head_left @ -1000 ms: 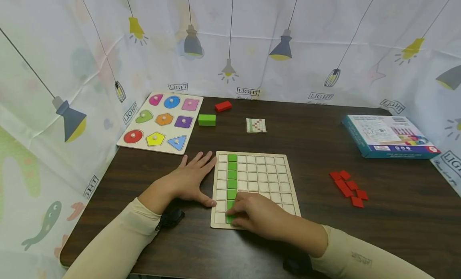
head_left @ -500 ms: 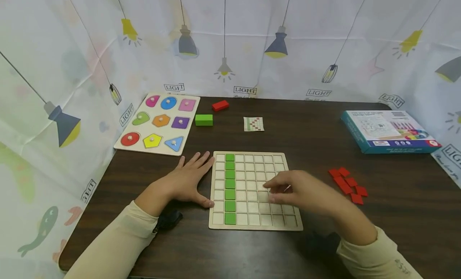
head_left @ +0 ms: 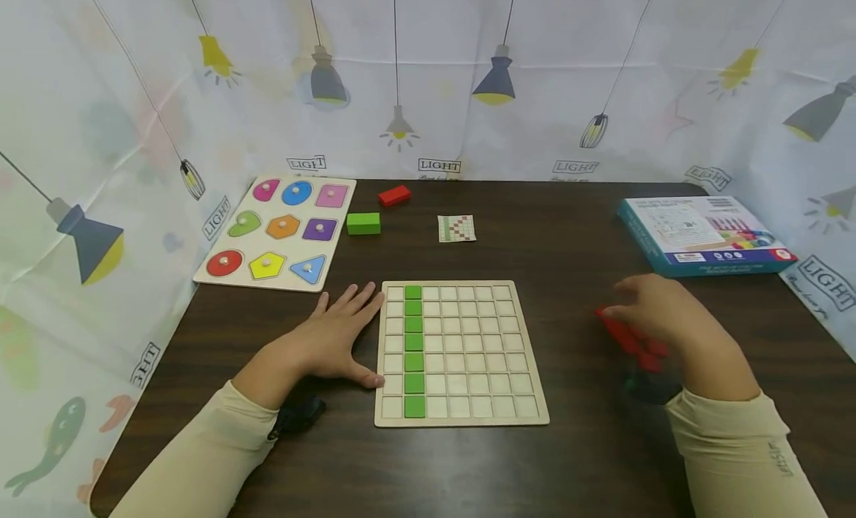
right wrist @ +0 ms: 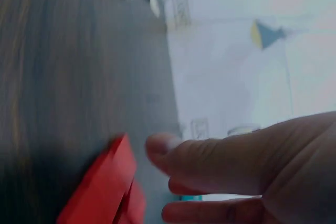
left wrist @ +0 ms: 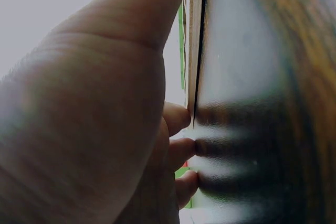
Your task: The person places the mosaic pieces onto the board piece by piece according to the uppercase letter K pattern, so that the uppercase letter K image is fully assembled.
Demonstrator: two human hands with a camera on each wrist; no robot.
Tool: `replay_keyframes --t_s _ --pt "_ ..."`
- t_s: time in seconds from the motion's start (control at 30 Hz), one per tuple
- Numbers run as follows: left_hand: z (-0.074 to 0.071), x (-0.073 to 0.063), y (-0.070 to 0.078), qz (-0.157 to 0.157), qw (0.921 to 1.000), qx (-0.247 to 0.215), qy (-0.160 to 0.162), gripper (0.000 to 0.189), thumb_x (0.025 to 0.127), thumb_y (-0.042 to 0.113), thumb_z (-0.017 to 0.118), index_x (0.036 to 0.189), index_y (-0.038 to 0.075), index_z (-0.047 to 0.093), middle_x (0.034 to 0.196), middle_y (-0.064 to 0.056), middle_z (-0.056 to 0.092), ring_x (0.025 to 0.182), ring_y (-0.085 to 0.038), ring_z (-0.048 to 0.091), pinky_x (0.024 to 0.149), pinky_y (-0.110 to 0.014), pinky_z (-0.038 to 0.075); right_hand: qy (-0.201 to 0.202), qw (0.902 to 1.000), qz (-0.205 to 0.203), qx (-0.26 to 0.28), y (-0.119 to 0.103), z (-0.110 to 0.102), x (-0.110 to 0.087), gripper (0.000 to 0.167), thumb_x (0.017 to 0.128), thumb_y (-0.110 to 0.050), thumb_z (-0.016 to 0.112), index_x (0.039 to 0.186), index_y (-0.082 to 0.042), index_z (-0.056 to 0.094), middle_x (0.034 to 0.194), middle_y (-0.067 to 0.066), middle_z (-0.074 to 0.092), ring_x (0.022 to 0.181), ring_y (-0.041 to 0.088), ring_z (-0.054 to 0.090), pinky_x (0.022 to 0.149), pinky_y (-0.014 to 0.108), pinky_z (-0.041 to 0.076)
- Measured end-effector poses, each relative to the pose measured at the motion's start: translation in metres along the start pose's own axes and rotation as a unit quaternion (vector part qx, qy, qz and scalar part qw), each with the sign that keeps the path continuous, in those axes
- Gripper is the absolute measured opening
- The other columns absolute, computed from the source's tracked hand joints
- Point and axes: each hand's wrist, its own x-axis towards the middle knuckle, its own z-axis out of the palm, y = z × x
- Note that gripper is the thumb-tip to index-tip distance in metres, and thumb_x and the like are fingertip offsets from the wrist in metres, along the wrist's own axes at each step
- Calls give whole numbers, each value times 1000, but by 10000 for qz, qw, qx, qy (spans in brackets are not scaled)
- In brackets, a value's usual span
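Note:
My left hand (head_left: 328, 343) lies spread on the table, its thumb and fingertips right at the left edge of a wooden grid board (head_left: 466, 364). In the left wrist view its fingertips (left wrist: 186, 187) meet the dark tabletop beside the board. One column of the board, second from the left, is filled with green square tiles (head_left: 414, 342); the other cells are bare. My right hand (head_left: 675, 321) is over a loose cluster of red tiles (head_left: 625, 338), partly hiding them. In the right wrist view, thumb and fingers are held out just beside the red tiles (right wrist: 102, 187), with nothing between them.
A knob shape puzzle (head_left: 276, 239) lies at the back left. Near it are a green block (head_left: 363, 224) and a red block (head_left: 394, 196). A small pattern card (head_left: 457, 229) lies behind the board. At the back right sits a teal box (head_left: 705, 239). Printed curtains surround the table.
My right hand has left the lowest green tile and swung right across the board to the red tiles. My left hand keeps its place by the board. The head view has shifted slightly.

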Motion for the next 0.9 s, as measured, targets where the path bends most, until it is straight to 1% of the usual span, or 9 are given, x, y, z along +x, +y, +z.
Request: replay_keyframes --t_s 0.1,0.2,0.4,0.47,0.63,0.73,0.8,0.9 --pt "-3 -5 1 -15 10000 -46 7 136 66 84 73 166 18 8 171 -5 0 155 -33 -4 116 -66 -4 -117 9999 65 -22 11 3 3 65 93 -33 73 132 15 55 124 39 58 105 53 59 91 70 44" --pt "-4 -6 2 -22 10000 -79 -8 136 66 82 74 166 18 9 171 -6 0 155 -33 -4 115 -67 -4 -201 9997 125 -5 16 6 5 62 93 -30 74 131 16 56 121 38 60 102 50 61 90 69 45" --pt "-3 -1 3 25 9999 -89 -53 136 66 85 72 166 19 8 171 -5 -1 155 -32 -4 116 -66 -4 -228 9996 135 47 25 7 7 53 92 -23 73 127 15 59 109 31 66 96 45 64 86 66 48" --pt "-3 -2 2 42 10000 -75 -47 136 66 86 71 166 19 7 171 -5 -1 155 -32 -4 116 -67 -3 -245 9996 103 64 25 7 9 51 92 -21 73 126 14 60 106 29 67 94 42 64 84 64 49" --pt "-3 -4 1 53 10000 -73 -29 136 66 86 70 166 18 8 171 -6 -1 155 -33 -4 115 -68 -3 -191 9998 16 104 25 6 12 48 91 -19 75 124 13 61 101 25 68 90 39 64 82 62 50" --pt "-3 -3 1 55 10000 -21 -11 136 66 87 70 166 19 7 171 -6 -1 155 -32 -4 115 -67 -3 -35 9999 -67 156 24 7 12 44 90 -17 75 120 12 62 97 22 68 88 37 65 80 60 50" --pt "-3 -2 1 58 10000 47 -21 136 66 88 68 166 20 6 171 -5 -2 155 -31 -4 116 -67 -2 61 9997 -111 193 23 7 12 40 90 -16 75 118 10 63 97 22 69 87 37 65 79 59 50" --pt "-2 -2 0 47 10000 72 -32 135 67 88 67 166 20 6 171 -4 -2 155 -31 -4 116 -67 -2 100 9995 -126 275 22 9 12 34 91 -16 74 115 7 65 100 23 69 89 37 65 80 60 50"
